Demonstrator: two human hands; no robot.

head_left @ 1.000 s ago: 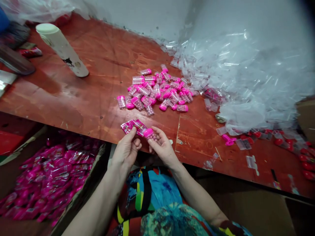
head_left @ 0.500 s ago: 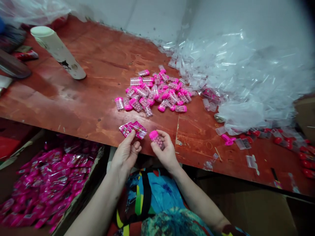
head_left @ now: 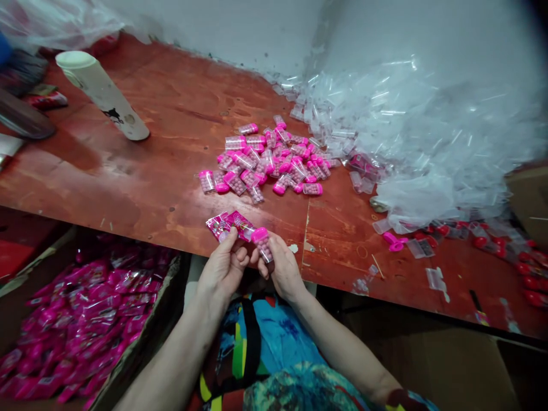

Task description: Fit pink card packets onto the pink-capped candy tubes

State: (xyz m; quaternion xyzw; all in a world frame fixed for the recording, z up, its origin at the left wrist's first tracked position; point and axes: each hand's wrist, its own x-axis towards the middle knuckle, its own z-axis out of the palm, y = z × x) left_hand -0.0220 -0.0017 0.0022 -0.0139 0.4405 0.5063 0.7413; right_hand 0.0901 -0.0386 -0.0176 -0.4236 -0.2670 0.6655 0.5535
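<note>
My left hand [head_left: 225,262] is closed on several shiny pink printed wrappers [head_left: 235,222], fanned out above the table's front edge, thumb on top. Close beside it, my right hand [head_left: 282,265] grips a small clear bottle [head_left: 262,244] with a pink cap, filled with pale pink beads. The capped end of the bottle points up and left, touching or nearly touching the wrappers. Beyond both hands lies a pile of similar pink-capped bottles [head_left: 268,154] on the reddish table [head_left: 180,194].
A heap of clear plastic containers [head_left: 406,137] covers the back right. Red-capped pieces [head_left: 492,242] and a loose pink cap [head_left: 394,242] lie at right. A tall pale cup [head_left: 103,94] stands at left. Below left, a box [head_left: 158,308] holds many pink packets [head_left: 89,319].
My right hand has moved left with the bottle, bringing it up against the wrappers. My left hand keeps its hold and has barely moved.
</note>
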